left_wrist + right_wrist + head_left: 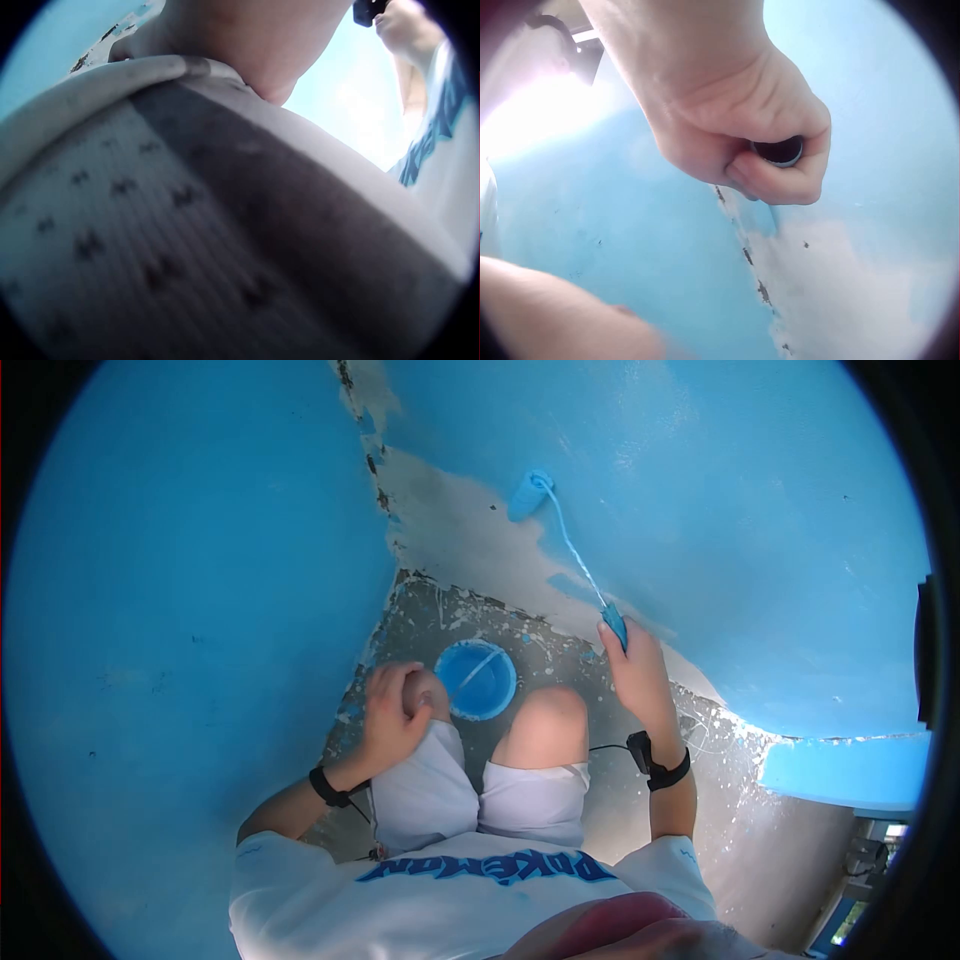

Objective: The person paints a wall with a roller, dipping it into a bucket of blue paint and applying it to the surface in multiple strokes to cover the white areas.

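Note:
My right hand [642,672] grips the blue handle [615,628] of a paint roller [526,500]. The roller's sleeve, coated in blue, lies against the right-hand wall beside the edge of a bare whitish patch [450,510]. In the right wrist view the fingers [802,180] curl round the handle, whose round dark end [781,150] shows in the fist. On the left knee [427,695] rests my left hand [392,710], holding nothing. The left wrist view is mostly filled by the patterned shorts [150,225].
A paint bucket [441,688] with blue paint and a pale stick [478,669] inside stands on the speckled floor [450,605] before the knees. Blue walls [180,610] meet at a chipped corner. A blue ledge [840,772] juts out at the right.

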A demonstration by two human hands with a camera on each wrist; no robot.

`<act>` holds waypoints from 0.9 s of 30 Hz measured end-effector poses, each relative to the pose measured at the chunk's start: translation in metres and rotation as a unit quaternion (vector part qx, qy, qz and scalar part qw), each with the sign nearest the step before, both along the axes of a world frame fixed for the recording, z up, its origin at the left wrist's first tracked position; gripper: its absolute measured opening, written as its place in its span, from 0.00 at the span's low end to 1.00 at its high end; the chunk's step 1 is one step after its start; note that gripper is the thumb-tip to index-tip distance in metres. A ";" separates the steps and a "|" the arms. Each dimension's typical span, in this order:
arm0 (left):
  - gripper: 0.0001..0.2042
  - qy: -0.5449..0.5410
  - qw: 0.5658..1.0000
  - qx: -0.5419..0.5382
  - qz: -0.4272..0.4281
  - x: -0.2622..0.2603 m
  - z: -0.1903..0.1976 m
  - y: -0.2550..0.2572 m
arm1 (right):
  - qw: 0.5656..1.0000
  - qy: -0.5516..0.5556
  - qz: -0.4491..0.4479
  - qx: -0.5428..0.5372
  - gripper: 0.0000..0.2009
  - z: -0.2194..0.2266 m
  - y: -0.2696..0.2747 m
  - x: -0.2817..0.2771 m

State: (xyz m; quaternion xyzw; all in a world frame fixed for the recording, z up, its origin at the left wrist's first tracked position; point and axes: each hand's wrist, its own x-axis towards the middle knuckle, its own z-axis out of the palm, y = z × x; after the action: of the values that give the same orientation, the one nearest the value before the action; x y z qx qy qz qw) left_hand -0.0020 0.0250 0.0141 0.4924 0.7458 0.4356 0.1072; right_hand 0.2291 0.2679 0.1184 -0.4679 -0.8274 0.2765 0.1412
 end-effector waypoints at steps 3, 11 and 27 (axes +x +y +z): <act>0.20 0.002 1.000 -0.002 -0.013 -0.002 0.002 0.003 | 0.998 -0.037 -0.042 -0.025 0.18 0.008 -0.006 0.019; 0.22 0.000 1.000 -0.007 -0.011 -0.002 0.000 0.001 | 0.996 -0.085 0.039 0.002 0.20 0.005 0.000 -0.071; 0.22 -0.024 0.999 -0.018 0.012 -0.001 -0.004 0.000 | 0.992 -0.083 0.019 0.090 0.19 -0.042 0.012 -0.012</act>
State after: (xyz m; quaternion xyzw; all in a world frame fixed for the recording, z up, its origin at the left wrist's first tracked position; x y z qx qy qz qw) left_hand -0.0035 0.0246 0.0097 0.4710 0.7565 0.4352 0.1288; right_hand 0.2169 0.2799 0.0763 -0.4587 -0.8666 0.1639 0.1083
